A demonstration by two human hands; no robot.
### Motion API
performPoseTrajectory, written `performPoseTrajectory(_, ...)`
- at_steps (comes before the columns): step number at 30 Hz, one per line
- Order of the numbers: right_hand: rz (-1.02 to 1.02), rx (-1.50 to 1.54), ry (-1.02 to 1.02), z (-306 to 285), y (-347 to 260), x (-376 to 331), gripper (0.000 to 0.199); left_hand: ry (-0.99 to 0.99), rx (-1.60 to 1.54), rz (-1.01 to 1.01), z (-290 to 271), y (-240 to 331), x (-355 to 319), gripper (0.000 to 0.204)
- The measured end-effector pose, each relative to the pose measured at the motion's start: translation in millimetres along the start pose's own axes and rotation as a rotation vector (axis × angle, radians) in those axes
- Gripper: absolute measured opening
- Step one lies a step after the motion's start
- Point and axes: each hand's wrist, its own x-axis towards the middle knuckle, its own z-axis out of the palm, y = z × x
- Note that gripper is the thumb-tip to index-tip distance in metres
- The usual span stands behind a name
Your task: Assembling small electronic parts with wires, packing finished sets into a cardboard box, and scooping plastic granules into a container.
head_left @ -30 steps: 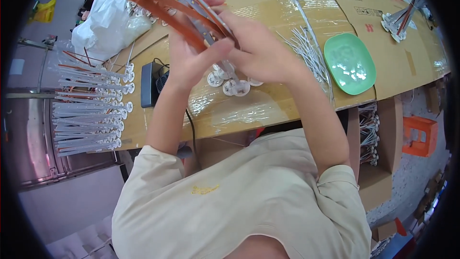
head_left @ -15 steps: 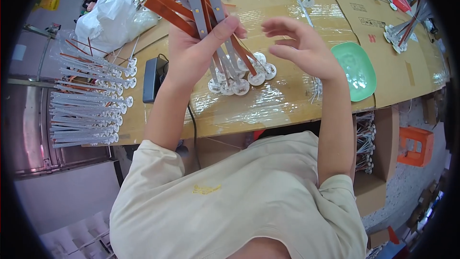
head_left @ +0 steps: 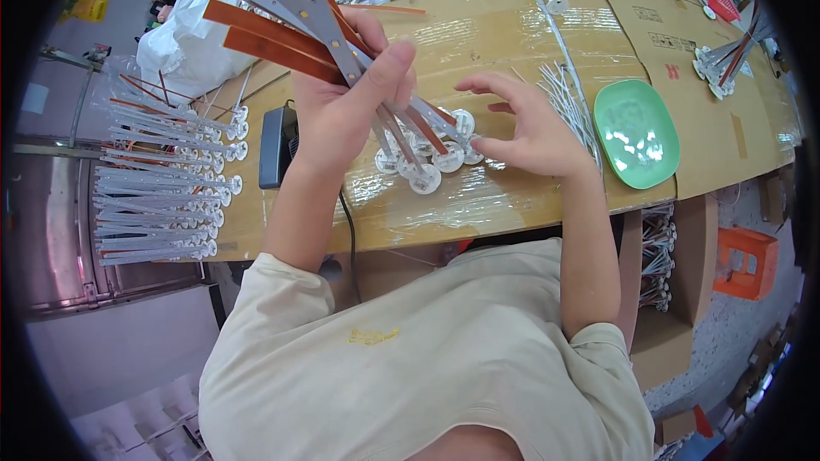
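My left hand is closed around a bundle of LED strips, some showing grey faces with small yellow chips and others orange-brown backs. The strips fan out above my fist toward the upper left. Below it, their lower ends run to a cluster of round white discs low over the table. To the right of that cluster is my right hand, fingers apart and curved, holding nothing. Its thumb tip is close to the rightmost discs; whether it touches them I cannot tell.
Rows of similar strips lie along the table's left edge, beside a black box with a cable. Thin white wires and a green dish lie on the right. An open carton with more strips stands below the right edge.
The bundle's upper ends have tilted further left in my left hand. My right hand has come down and slightly left toward the discs, uncovering the white wires.
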Motion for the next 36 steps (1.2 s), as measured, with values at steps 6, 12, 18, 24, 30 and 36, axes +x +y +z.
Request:
performPoseTrajectory(6,-0.125,-0.132,0.083,38,2,3,0.058,0.020,-0.041,-0.013,4,-2,4,0.008)
performPoseTrajectory(12,-0.039,-0.074,0.119,51,0,11,0.047,-0.004,0.078,-0.061,14,-2,15,0.006)
performPoseTrajectory(18,-0.015,0.124,0.208,59,12,10,0.024,-0.076,0.091,-0.122,19,0,22,0.007)
performPoseTrajectory(24,0.066,0.020,0.277,48,19,6,0.015,-0.732,0.007,0.654,-9,-40,65,0.014)
performPoseTrajectory(30,0.093,-0.079,0.296,44,24,6,0.012,-0.608,0.009,0.535,-11,-31,58,0.013)
performPoseTrajectory(36,0.013,-0.155,0.375,44,24,2,0.016,-0.575,0.123,0.511,-4,-16,44,0.015)
